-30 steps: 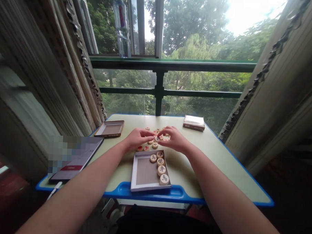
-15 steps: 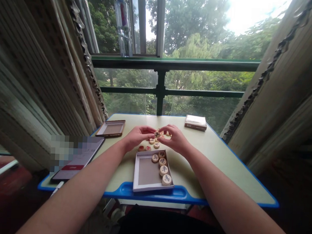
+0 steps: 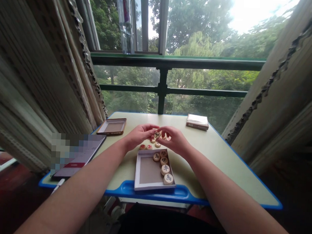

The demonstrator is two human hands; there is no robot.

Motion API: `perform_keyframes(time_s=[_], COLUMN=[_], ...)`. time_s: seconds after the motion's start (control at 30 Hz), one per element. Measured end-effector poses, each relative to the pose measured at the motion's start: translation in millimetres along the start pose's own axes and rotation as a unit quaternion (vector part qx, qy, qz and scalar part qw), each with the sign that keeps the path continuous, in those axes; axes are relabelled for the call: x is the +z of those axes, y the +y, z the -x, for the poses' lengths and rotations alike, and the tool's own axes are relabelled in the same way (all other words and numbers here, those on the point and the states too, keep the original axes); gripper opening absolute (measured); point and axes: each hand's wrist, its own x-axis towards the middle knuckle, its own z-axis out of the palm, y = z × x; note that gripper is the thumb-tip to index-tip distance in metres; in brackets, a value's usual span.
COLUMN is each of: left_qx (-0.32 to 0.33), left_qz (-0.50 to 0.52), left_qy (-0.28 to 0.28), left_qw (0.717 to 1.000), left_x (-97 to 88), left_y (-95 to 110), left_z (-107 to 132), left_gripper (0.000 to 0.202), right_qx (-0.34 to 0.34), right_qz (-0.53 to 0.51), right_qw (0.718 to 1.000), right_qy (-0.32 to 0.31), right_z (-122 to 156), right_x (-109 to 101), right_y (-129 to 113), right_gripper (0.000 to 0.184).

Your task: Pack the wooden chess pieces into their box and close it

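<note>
Both my hands meet above the middle of a small pale table (image 3: 216, 150). My left hand (image 3: 137, 136) and my right hand (image 3: 174, 138) pinch a round wooden chess piece (image 3: 157, 134) with a black character between their fingertips, lifted just off the table. Several loose round pieces (image 3: 149, 146) lie on the table under and around my hands. In front of them stands a shallow white-rimmed box (image 3: 145, 171) with a column of several pieces (image 3: 165, 168) along its right side.
A brown box lid (image 3: 111, 126) lies at the far left of the table, a closed box (image 3: 197, 121) at the far right. A tablet (image 3: 78, 156) rests on the left front corner. Beyond the table is a green railing (image 3: 174, 62) and a window.
My hands rose from the pile of pieces and now hold one piece up between them. The camera view shifted slightly.
</note>
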Motion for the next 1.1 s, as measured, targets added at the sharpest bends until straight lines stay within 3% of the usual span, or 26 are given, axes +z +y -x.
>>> perform_keyframes(time_s=[0.13, 0.3, 0.63, 0.9, 1.03, 1.1], left_qx=[-0.013, -0.017, -0.015, -0.036, -0.034, -0.011], left_qz=[0.016, -0.037, -0.116, -0.147, -0.263, -0.321], left_qy=[0.005, -0.001, 0.022, -0.025, 0.016, 0.007], left_qw=[1.0, 0.999, 0.993, 0.988, 0.964, 0.947], left_x=[0.3, 0.5, -9.7, -3.1, 3.0, 5.1], left_y=[0, 5, 10, 13, 12, 11], left_z=[0, 3, 9, 24, 35, 39], left_gripper=[0.035, 0.033, 0.036, 0.041, 0.04, 0.037], right_qx=[0.013, 0.03, 0.047, 0.066, 0.073, 0.079], right_qz=[0.012, 0.026, -0.024, -0.046, -0.051, -0.048], right_qw=[0.999, 0.998, 0.998, 0.992, 0.984, 0.978], right_qy=[0.031, 0.038, -0.029, -0.1, -0.154, -0.188], right_z=[-1, -1, -1, 3, 5, 7], right_x=[1, 3, -8, -10, -13, -15], right_y=[-1, 1, -4, -11, -12, -15], right_gripper=[0.024, 0.026, 0.022, 0.024, 0.025, 0.026])
